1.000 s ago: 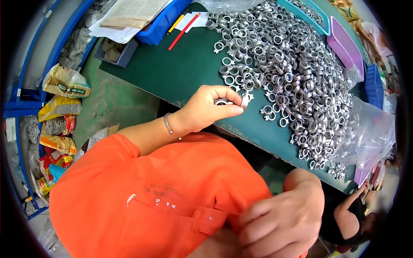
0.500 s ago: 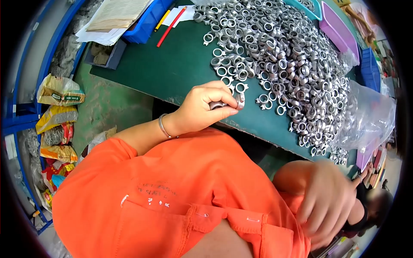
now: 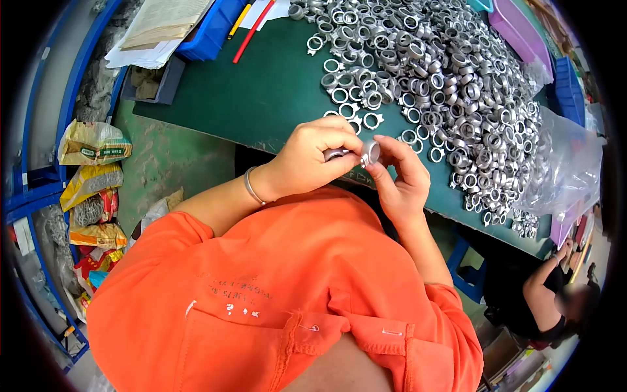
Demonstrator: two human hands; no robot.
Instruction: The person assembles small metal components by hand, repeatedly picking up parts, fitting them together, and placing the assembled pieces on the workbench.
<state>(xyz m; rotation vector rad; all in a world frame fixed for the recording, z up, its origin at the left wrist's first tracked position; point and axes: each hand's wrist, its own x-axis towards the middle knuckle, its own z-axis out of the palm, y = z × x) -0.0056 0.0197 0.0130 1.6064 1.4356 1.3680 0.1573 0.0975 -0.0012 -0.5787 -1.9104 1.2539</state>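
My left hand (image 3: pixel 320 149), with a metal bangle at its wrist, is closed just over the table's near edge. A small grey metal ring (image 3: pixel 370 153) with a lug stands on edge at its fingertips. My right hand (image 3: pixel 401 175) pinches that same ring from the other side between thumb and fingers. Another metal ring (image 3: pixel 335 154) is tucked in the curled fingers of my left hand, mostly hidden. Several loose rings (image 3: pixel 372 121) lie on the table just beyond my hands.
A large heap of similar rings (image 3: pixel 450 98) spreads over the green table (image 3: pixel 228 98). Red (image 3: pixel 253 31) and yellow (image 3: pixel 240 21) pens lie near a blue bin (image 3: pixel 212 32). A clear plastic bag (image 3: pixel 565 163) hangs at the right. Another person (image 3: pixel 545 294) sits at lower right.
My right hand has come up from low on the right to the ring at my left fingertips and now grips it too. My left hand has stayed nearly in place.
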